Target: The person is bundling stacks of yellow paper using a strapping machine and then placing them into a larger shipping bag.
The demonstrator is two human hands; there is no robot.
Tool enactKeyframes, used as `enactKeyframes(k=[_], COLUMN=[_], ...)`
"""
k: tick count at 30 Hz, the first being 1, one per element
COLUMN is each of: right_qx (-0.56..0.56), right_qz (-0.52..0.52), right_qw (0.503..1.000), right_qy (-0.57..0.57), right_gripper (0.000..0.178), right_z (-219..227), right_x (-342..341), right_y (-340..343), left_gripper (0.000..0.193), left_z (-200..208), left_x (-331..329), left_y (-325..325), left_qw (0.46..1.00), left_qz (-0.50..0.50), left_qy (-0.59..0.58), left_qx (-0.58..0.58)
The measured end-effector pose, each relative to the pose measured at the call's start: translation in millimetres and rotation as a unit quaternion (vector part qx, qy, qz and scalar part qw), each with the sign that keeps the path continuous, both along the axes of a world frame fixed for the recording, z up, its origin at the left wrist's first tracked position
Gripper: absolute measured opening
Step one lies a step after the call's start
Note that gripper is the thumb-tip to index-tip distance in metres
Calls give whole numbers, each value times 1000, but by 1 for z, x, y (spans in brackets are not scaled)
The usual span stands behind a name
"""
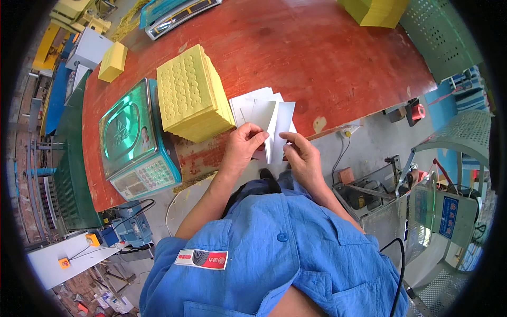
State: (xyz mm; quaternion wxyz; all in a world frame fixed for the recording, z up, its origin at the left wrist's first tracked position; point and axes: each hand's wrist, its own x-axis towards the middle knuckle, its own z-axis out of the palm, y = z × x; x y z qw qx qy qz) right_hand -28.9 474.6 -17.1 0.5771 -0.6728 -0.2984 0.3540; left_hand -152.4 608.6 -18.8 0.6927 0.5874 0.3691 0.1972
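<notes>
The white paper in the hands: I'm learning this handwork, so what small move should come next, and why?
Perhaps the right hand should ease the right leaf of the white paper toward the left: the left hand pinches the paper's left side, and the leaves stand at an angle, not flat together.

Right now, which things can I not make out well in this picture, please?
Head view: loose white sheets, partly covered by the folded white paper and left hand.
Head view: upper-right yellow stack, cut off by the upper edge.
Head view: nearer weighing scale's display, too small to read.
</notes>
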Motion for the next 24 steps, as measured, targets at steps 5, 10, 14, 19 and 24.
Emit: enactKeyframes(k=[5, 10, 14, 19, 24], right_qx=[-13, -26, -34, -110, 47], right_qz=[15, 0, -20, -6, -91], right_qw=[1000, 1000, 999, 979, 919], right_qy=[-19, -8, 17, -170, -380], right_gripper=[26, 25, 23, 21, 12], right_z=[-1, -2, 2, 17, 12], right_x=[3, 6, 6, 2, 6], right_y=[4, 5, 6, 19, 26], left_gripper=[17, 14, 12, 10, 7], left_z=[-1, 1, 3, -2, 19], left_x=[2, 2, 3, 3, -1], left_y=[0, 2, 0, -6, -17], left_qw=[1000, 1000, 1000, 992, 959], left_qz=[6, -13, -9, 22, 67], left_qy=[-7, 6, 0, 36, 40], left_qx=[0, 7, 6, 119, 273])
